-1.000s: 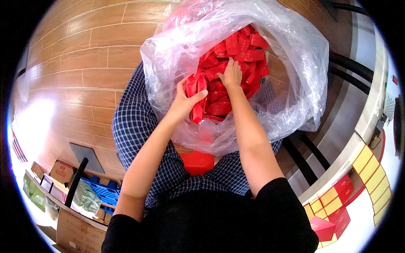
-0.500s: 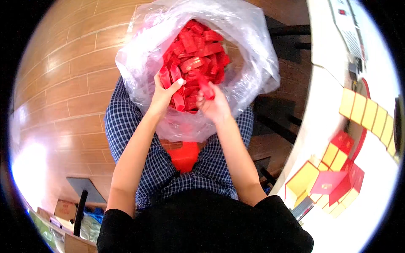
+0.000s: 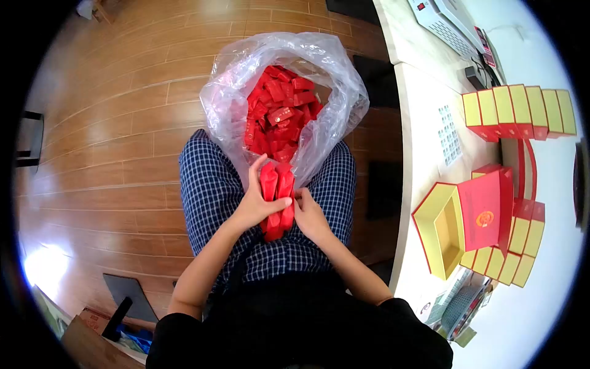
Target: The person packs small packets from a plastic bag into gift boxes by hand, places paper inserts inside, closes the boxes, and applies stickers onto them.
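My left hand (image 3: 257,208) is closed around a few slim red packets (image 3: 278,194), standing side by side above my lap, with its thumb across their front. At their right edge, my right hand (image 3: 311,215) has its fingers bent against the outermost packet; part of that grip is hidden behind it. Just beyond my hands, a clear plastic bag (image 3: 348,92) stands wide open between my knees. Many similar shiny red packets (image 3: 279,101) lie heaped inside it, some with small gold print.
A white table (image 3: 409,147) runs along my right. On it are an open red and gold box (image 3: 444,230), a row of yellow and red boxes (image 3: 522,114), more small boxes (image 3: 519,240), a sticker sheet (image 3: 450,135) and a white appliance (image 3: 448,24). Wooden floor (image 3: 123,141) extends left.
Both hands have drawn back from the bag's mouth to my lap. The packets in my left hand now form an upright stack, with my right hand against it. My view has swung right.
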A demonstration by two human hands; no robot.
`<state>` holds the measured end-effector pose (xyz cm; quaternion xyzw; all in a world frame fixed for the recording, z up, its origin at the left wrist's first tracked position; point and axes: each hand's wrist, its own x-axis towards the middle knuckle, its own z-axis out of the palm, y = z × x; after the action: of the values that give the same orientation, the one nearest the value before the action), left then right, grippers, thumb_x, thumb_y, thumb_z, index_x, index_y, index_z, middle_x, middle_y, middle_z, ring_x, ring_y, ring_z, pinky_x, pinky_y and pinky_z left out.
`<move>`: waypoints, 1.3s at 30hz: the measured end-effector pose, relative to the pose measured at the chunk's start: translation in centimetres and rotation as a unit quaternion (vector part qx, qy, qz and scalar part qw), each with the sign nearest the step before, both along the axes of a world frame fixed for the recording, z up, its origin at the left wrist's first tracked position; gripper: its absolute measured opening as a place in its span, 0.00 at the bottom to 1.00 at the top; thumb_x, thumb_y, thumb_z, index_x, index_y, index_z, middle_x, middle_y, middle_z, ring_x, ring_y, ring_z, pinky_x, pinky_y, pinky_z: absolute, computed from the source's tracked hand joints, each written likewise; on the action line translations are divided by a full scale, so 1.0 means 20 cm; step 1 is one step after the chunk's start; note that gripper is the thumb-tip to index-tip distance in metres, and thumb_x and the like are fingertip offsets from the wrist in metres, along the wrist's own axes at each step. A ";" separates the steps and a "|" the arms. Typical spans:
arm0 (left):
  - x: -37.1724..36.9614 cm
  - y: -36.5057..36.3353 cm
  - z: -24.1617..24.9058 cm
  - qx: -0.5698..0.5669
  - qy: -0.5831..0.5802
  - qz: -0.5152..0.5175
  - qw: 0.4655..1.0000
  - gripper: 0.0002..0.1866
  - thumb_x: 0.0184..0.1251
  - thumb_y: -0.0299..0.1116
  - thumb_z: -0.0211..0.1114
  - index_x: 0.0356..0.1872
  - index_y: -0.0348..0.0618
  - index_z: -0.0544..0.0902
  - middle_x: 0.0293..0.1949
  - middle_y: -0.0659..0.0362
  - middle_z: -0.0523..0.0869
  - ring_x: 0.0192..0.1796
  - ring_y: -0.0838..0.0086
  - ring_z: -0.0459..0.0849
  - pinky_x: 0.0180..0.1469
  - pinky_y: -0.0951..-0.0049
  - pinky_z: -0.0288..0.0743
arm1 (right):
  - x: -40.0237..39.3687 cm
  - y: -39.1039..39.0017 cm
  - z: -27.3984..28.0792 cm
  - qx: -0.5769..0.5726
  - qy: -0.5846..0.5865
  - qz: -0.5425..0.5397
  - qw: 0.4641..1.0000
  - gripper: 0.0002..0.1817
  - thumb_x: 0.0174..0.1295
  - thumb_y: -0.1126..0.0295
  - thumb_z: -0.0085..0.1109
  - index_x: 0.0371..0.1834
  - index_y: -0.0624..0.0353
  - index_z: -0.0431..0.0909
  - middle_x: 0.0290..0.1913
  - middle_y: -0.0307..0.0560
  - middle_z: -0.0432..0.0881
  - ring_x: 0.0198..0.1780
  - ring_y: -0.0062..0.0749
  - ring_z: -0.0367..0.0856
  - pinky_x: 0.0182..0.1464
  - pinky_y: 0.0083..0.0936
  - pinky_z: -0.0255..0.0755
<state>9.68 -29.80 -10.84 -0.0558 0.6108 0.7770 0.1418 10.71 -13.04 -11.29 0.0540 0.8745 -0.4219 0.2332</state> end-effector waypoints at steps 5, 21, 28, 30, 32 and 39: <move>0.27 -0.03 0.17 0.014 -0.038 -0.048 0.998 0.53 0.50 0.33 0.77 0.73 0.46 0.48 0.66 0.50 0.62 0.68 0.64 0.64 0.70 0.64 0.58 | 0.03 0.07 0.39 -0.161 0.139 0.004 0.977 0.14 0.68 0.72 0.54 0.54 0.63 0.75 0.40 0.44 0.81 0.40 0.23 0.78 0.46 0.19 0.72; 0.68 0.10 0.28 0.008 0.016 0.003 1.000 0.50 0.56 0.25 0.70 0.74 0.47 0.43 0.64 0.51 0.64 0.66 0.66 0.67 0.67 0.64 0.63 | 0.36 0.13 0.49 -0.164 0.311 0.237 0.906 0.25 0.56 0.67 0.66 0.55 0.69 0.75 0.53 0.62 0.80 0.54 0.51 0.80 0.57 0.37 0.73; 0.70 0.11 0.26 -0.010 0.038 -0.005 0.999 0.52 0.56 0.26 0.71 0.74 0.47 0.41 0.64 0.50 0.64 0.66 0.66 0.67 0.68 0.64 0.62 | 0.39 0.10 0.44 -0.130 0.371 0.221 0.893 0.20 0.56 0.69 0.65 0.49 0.69 0.78 0.49 0.57 0.82 0.52 0.47 0.81 0.54 0.35 0.76; 0.69 0.11 0.27 -0.012 0.035 -0.014 0.999 0.53 0.55 0.28 0.72 0.74 0.46 0.41 0.65 0.50 0.63 0.66 0.66 0.66 0.68 0.64 0.61 | 0.38 0.09 0.43 -0.124 0.394 0.214 0.885 0.18 0.56 0.69 0.64 0.47 0.69 0.79 0.46 0.56 0.83 0.49 0.46 0.82 0.52 0.34 0.77; 0.69 0.11 0.27 -0.013 0.039 -0.015 0.999 0.54 0.55 0.29 0.73 0.74 0.46 0.41 0.66 0.50 0.62 0.67 0.66 0.65 0.68 0.64 0.61 | 0.37 0.09 0.42 -0.101 0.444 0.223 0.862 0.14 0.57 0.70 0.63 0.42 0.69 0.79 0.41 0.53 0.84 0.44 0.44 0.84 0.48 0.33 0.78; 0.67 0.10 0.28 0.026 0.006 -0.020 0.999 0.55 0.54 0.32 0.75 0.74 0.46 0.40 0.68 0.49 0.59 0.69 0.65 0.63 0.70 0.63 0.58 | 0.32 0.11 0.42 -0.127 0.356 0.200 0.904 0.11 0.59 0.72 0.61 0.43 0.66 0.80 0.41 0.51 0.84 0.41 0.44 0.83 0.47 0.34 0.77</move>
<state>22.99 -27.79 -5.14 -0.0347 0.5926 0.7897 0.1552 17.13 -10.77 -2.82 -0.3063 0.8305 -0.4651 -0.0094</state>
